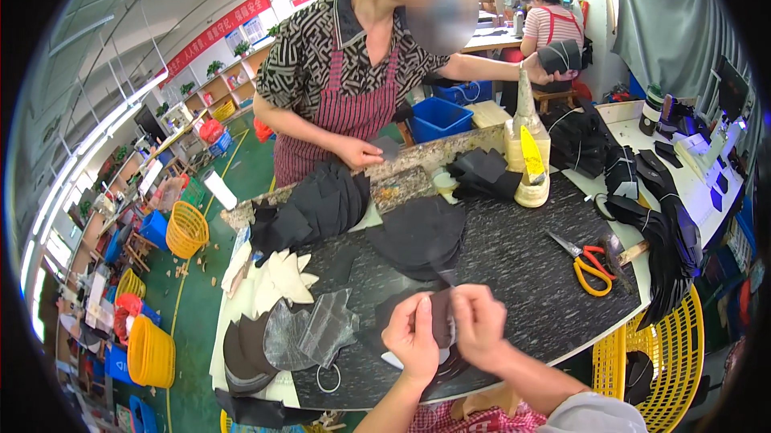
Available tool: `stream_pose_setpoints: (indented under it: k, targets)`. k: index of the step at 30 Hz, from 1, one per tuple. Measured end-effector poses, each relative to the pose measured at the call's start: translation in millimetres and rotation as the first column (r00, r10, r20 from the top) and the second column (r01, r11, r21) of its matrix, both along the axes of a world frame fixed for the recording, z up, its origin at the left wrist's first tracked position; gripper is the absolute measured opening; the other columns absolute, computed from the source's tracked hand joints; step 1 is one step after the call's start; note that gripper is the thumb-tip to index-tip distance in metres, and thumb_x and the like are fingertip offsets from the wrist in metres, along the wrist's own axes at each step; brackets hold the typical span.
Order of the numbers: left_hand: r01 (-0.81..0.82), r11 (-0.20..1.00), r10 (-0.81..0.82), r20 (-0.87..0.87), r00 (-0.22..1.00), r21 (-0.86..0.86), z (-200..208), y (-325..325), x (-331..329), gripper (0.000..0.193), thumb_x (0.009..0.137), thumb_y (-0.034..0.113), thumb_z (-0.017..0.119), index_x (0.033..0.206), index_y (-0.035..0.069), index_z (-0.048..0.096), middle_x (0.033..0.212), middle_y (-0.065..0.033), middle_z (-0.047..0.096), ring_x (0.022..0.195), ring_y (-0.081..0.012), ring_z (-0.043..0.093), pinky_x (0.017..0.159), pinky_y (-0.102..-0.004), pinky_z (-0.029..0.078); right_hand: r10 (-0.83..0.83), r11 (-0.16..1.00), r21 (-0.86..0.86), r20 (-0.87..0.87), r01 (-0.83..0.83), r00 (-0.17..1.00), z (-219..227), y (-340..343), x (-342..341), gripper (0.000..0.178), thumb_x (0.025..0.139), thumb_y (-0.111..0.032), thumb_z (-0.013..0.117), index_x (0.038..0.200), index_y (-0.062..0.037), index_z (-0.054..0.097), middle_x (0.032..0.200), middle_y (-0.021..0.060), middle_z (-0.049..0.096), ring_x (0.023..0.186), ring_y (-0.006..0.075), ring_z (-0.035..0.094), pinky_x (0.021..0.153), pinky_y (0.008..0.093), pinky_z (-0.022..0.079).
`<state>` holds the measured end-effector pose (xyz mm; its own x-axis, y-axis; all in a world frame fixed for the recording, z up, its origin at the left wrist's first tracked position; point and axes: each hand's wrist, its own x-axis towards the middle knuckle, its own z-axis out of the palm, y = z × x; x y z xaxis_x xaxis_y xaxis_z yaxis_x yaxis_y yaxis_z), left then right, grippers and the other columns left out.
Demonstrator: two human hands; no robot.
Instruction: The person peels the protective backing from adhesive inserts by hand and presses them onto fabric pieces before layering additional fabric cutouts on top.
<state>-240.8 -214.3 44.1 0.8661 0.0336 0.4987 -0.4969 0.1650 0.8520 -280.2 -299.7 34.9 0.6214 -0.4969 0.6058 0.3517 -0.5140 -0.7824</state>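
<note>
Tabletop (514, 304): blk w/ lt streaks, pale edge. Far L: fanned blk stack (321, 206). Ctr: rounded blk stack (418, 232). Near L: cream pcs (281, 276), brown pcs (247, 345), translucent sheets (329, 324) overlapping the brown, white loop (319, 381) just beside. Near ctr: dk flat pcs (391, 310), partly hidden. Far R: cream stand (530, 194), blk bundle (486, 172) beside it. R: scissors (590, 268), yellow/red handles, near wood-handled tool (633, 253).

Bright overall, bent edges, black corners
</note>
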Motion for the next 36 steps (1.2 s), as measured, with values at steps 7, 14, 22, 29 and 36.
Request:
stream_pose_setpoints:
  k: [7, 14, 22, 29, 36]
  targets:
    - [0.315, 0.949, -0.295, -0.369, 0.881, -0.006, 9.5, 46.6, 20.4, 0.011, 0.088, 0.011, 0.064, 0.093, 0.001, 0.066, 0.083, 0.0008, 0.064, 0.076, -0.0043, 0.056, 0.069, -0.0203, 0.044, -0.237, 0.937, -0.315, -0.255, 0.151, 0.938, -2.5, -85.8, -70.2, 0.010, 0.090, -0.003, 0.053, 0.099, -0.0034, 0.057, 0.087, 0.0163, 0.064, 0.071, 0.0313, 0.065, 0.062, 0.0346, 0.050]
    - [0.435, 0.849, -0.301, -0.403, 0.864, 0.299, 65.5, 120.9, 116.7, 0.022, 0.090, 0.024, 0.063, 0.090, 0.002, 0.067, 0.081, 0.0028, 0.062, 0.075, -0.0042, 0.054, 0.067, -0.0222, 0.044, 0.156, 0.492, -0.424, -0.816, -0.761, 0.556, 33.0, -78.5, -118.2, 0.021, 0.086, -0.017, 0.059, 0.105, -0.0094, 0.062, 0.092, 0.0138, 0.066, 0.079, 0.0277, 0.066, 0.065, 0.0325, 0.051]
    - [0.417, 0.695, -0.270, -0.326, 0.906, 0.586, 87.5, 141.0, 124.0, 0.028, 0.091, 0.025, 0.060, 0.097, -0.002, 0.068, 0.081, 0.0013, 0.065, 0.072, -0.0044, 0.054, 0.064, -0.0229, 0.044, 0.365, 0.311, -0.593, -0.647, -0.743, 0.669, 10.0, -26.4, -13.9, 0.060, 0.073, -0.034, 0.071, 0.123, -0.0060, 0.053, 0.136, 0.0187, 0.043, 0.126, 0.0345, 0.042, 0.103, 0.0458, 0.033]
    - [0.304, 0.697, -0.298, -0.124, 0.947, 0.649, 75.2, 123.6, 80.1, 0.026, 0.092, 0.020, 0.057, 0.093, -0.004, 0.064, 0.069, -0.0092, 0.063, 0.062, -0.0078, 0.051, 0.058, -0.0279, 0.044, 0.374, 0.743, -0.560, -0.108, -0.367, 0.921, 41.9, -2.2, 4.8, 0.061, 0.065, -0.018, 0.077, 0.117, -0.0015, 0.050, 0.119, 0.0173, 0.053, 0.107, 0.0338, 0.051, 0.089, 0.0409, 0.039]
    - [0.274, 0.690, -0.278, -0.104, 0.955, 0.670, 77.1, 108.5, 84.4, 0.024, 0.093, 0.019, 0.057, 0.102, -0.002, 0.066, 0.079, -0.0062, 0.068, 0.070, -0.0073, 0.058, 0.064, -0.0247, 0.047, 0.355, 0.893, -0.221, -0.186, -0.391, 0.916, 40.5, -2.5, 85.5, 0.044, 0.066, 0.000, 0.062, 0.110, -0.0050, 0.056, 0.074, 0.0049, 0.059, 0.075, 0.0211, 0.059, 0.078, 0.0328, 0.044]
